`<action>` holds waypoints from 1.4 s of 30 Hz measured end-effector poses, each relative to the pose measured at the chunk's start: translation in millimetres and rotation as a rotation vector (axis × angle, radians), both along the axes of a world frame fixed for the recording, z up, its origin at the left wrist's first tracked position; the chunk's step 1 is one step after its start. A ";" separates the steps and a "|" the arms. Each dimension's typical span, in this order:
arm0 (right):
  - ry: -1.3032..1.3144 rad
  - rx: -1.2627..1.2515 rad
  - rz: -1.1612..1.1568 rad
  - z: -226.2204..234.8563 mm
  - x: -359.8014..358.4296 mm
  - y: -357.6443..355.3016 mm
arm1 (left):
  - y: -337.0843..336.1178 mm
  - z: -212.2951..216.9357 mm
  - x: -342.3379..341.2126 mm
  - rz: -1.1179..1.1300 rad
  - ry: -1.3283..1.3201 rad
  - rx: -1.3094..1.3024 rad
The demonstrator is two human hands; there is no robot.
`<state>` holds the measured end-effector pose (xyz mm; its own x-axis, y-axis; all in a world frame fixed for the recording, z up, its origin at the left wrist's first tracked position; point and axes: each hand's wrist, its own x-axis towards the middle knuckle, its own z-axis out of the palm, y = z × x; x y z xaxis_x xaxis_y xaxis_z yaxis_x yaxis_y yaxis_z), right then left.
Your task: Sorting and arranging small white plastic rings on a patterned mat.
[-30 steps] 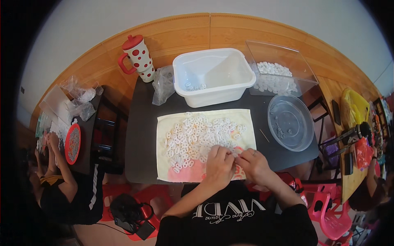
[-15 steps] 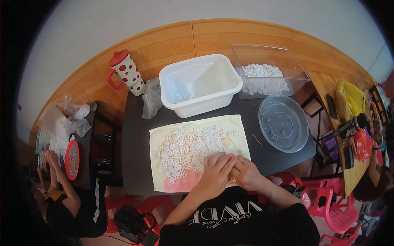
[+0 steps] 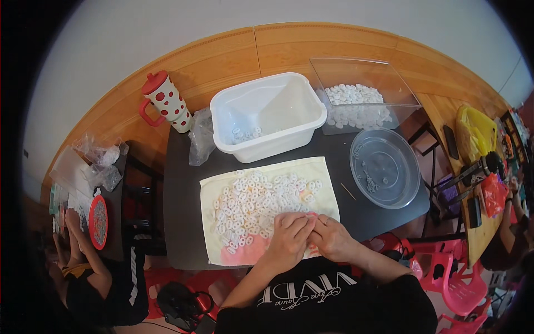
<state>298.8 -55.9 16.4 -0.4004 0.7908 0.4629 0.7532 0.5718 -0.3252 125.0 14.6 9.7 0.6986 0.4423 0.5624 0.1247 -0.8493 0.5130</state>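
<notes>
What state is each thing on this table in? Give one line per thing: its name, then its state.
White tub: open, a few small white pieces inside.
Clear box: open, partly filled with white pieces.
Clear round bowl: nearly empty.
Cloth: spread flat, strewn with pieces.
Spotted mug: upright, lid on.
Left hand: fingers pinched together.
Right hand: fingers pinched together.

On the dark table (image 3: 183, 222): one white tub (image 3: 267, 114), one clear rectangular tray (image 3: 364, 92), one round clear lid (image 3: 385, 167), one red-dotted jug (image 3: 166, 101), one cloth (image 3: 219, 192), one thin stick (image 3: 348, 191), and small white pieces (image 3: 256, 197) too many to count.
</notes>
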 end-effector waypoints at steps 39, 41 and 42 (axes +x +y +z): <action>0.558 -0.259 0.029 18.8 -27.6 26.9 | -3.3 5.2 -30.3 0.191 -0.123 -0.792; 0.661 -0.393 0.007 17.0 -26.4 24.8 | -1.7 -1.1 -33.8 0.111 -0.219 -0.863; 0.764 -0.528 -0.024 15.2 -25.4 23.5 | -2.0 -4.5 -35.0 0.114 -0.219 -0.860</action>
